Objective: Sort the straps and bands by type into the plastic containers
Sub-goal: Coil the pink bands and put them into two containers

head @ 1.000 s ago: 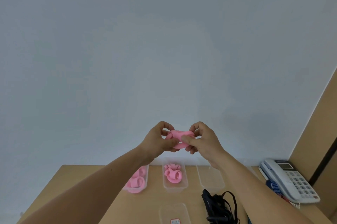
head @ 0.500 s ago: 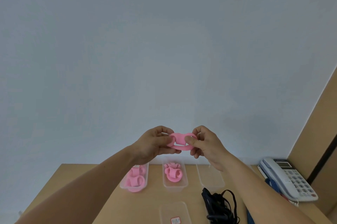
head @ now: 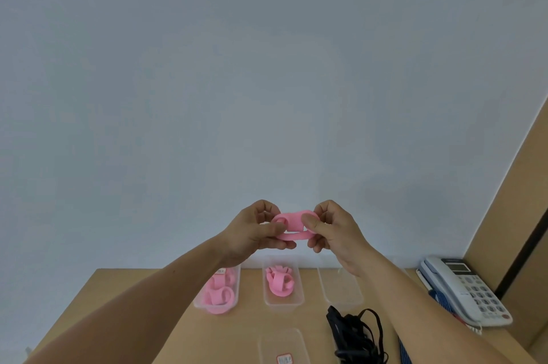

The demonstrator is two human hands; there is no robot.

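Item: pink band [head: 292, 225], soft, broad and flat, forming a closed loop; its upper run is showing as a wide folded face, its lower run as a thin edge. It is being held in the air above the far edge of the desk [head: 148, 319], in front of the pale wall. The left hand [head: 255, 233] is pinching its left end between thumb and curled fingers; the right hand [head: 335, 230] is pinching its right end likewise. Below, two far containers [head: 234, 301] [head: 299, 298] are holding similar pink bands; a third [head: 341, 286] to their right and a nearer one [head: 283, 346] are lying beside black straps [head: 355, 337]. Change: a second ago the band was bunched between close-set hands; now it is opening into a stretched loop, hands slightly wider apart.
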